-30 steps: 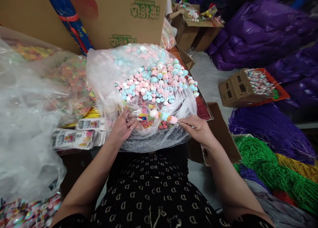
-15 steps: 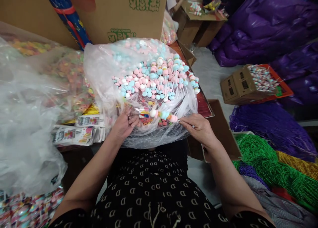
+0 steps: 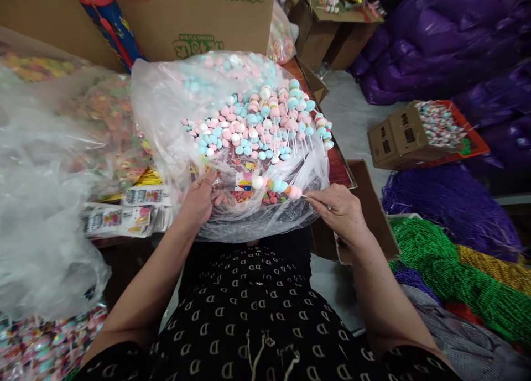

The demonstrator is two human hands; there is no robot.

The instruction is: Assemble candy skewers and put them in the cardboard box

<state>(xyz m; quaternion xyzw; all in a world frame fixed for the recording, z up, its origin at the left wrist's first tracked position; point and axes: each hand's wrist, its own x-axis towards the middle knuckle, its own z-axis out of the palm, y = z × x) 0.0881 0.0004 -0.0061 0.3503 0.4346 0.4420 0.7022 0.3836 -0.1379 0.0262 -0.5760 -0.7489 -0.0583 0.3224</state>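
A marshmallow skewer of pink, white, blue and orange pieces lies across the front of a large clear plastic bag. My right hand pinches its thin white stick at the right end. On the left, my left hand is closed on a clear printed wrapper, whose right edge meets the skewer's white tip. Whether that tip is inside the wrapper I cannot tell. Just beyond both hands, loose marshmallows fill the plastic bag, and several finished skewers rest on them, sticks towards me.
Flat printed wrappers are stacked left of the bag. Further left is a cloudy plastic bag. A large carton stands behind. An open box sits at the right, with a carton of small sweets on the floor beyond.
The view has shifted slightly, so the scene sits higher. The skewer and my right hand have moved a little right, and more of the wrapper's print shows beside the tip.
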